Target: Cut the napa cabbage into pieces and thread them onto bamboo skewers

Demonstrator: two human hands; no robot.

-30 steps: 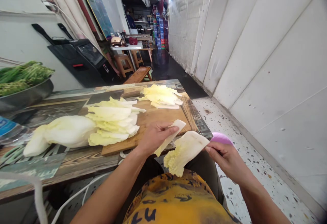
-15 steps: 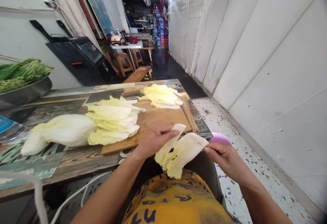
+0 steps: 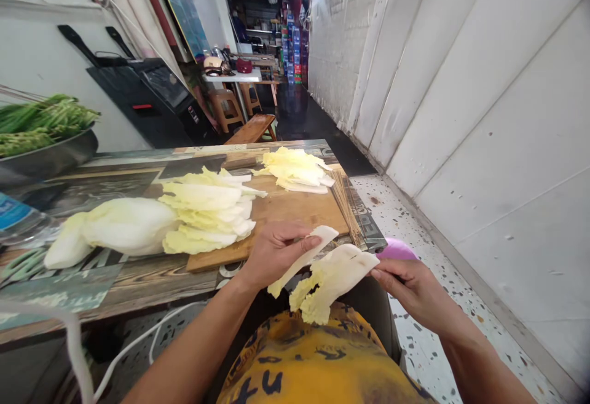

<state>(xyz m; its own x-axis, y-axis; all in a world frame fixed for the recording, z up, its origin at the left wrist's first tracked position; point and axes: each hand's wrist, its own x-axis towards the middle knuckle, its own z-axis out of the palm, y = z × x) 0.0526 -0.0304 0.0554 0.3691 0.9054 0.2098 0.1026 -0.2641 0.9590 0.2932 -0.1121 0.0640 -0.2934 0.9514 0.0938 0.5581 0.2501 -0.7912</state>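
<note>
My left hand [image 3: 279, 250] pinches a narrow strip of napa cabbage leaf [image 3: 302, 262] between thumb and fingers, over my lap. A wider cabbage leaf piece [image 3: 338, 278], white at the stem and yellow at its ragged end, is pinched by its stem in my right hand [image 3: 403, 278]. A gap shows between the two pieces. Beyond my hands lies a wooden cutting board [image 3: 299, 211]. One pile of cabbage leaves [image 3: 209, 210] rests at its left side, another leaf pile [image 3: 295, 169] at its far end. Left of the board lie whole pale cabbage heads [image 3: 129, 225].
Thin bamboo skewers [image 3: 345, 204] lie along the board's right edge. A metal bowl of green vegetables [image 3: 50, 152] stands at far left, near a plastic bottle [image 3: 21, 219]. A wooden bench [image 3: 253, 130] sits past the table, and a white wall [image 3: 483, 115] runs along the right.
The two cabbage pieces have come apart: the strip in my left hand is now separate from the wider leaf in my right. The view has shifted slightly.
</note>
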